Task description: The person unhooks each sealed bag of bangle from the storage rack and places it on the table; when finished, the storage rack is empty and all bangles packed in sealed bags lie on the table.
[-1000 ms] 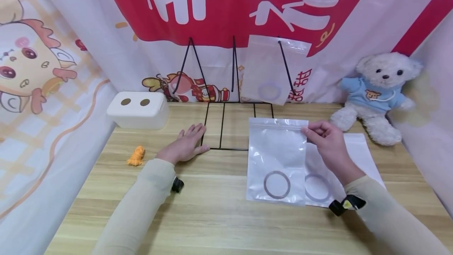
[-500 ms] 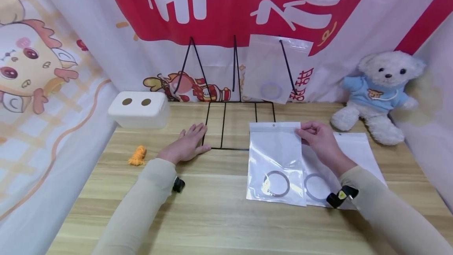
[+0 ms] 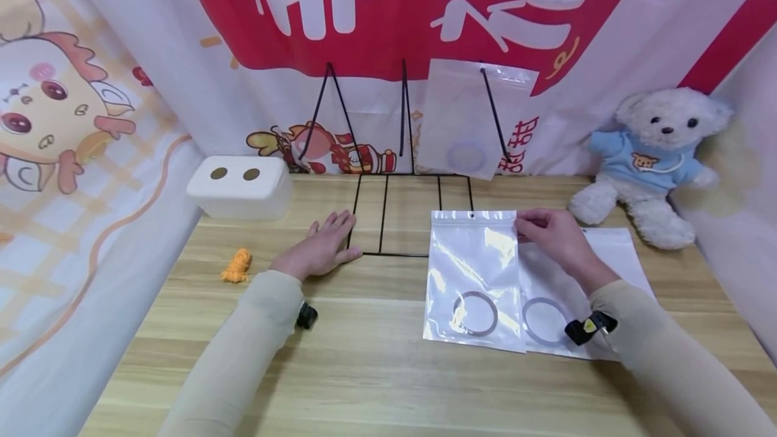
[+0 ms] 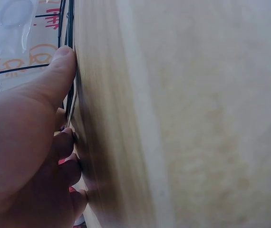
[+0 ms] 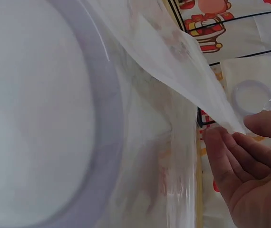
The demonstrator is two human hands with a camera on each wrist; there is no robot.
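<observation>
My left hand [image 3: 318, 248] lies palm down with fingers spread on the table, its fingertips at the left base wire of a black wire rack [image 3: 382, 221]. With thumb and fingers my right hand [image 3: 555, 238] pinches the upper right corner of a white zip bag [image 3: 473, 255]. A brownish ring [image 3: 496, 315] shows through that bag's lower part. Behind it, partly covered, lies a second zip bag [image 3: 616, 261] with a lilac ring [image 3: 546, 344]. In the right wrist view, the pinched bag [image 5: 188, 76] rises at a slant to the fingertips.
Another ring bag [image 3: 452, 96] hangs on the rack's right arm. A white box [image 3: 237, 197] with two round holes stands back left, and an orange yarn bundle [image 3: 237, 266] lies before it. A teddy bear [image 3: 646, 160] in a blue shirt sits back right, against the curtain.
The right hand has shifted slightly left, then a little back to the right, still pinching the bag; the bag's top edge has come down toward the front. My left hand has stayed put.
</observation>
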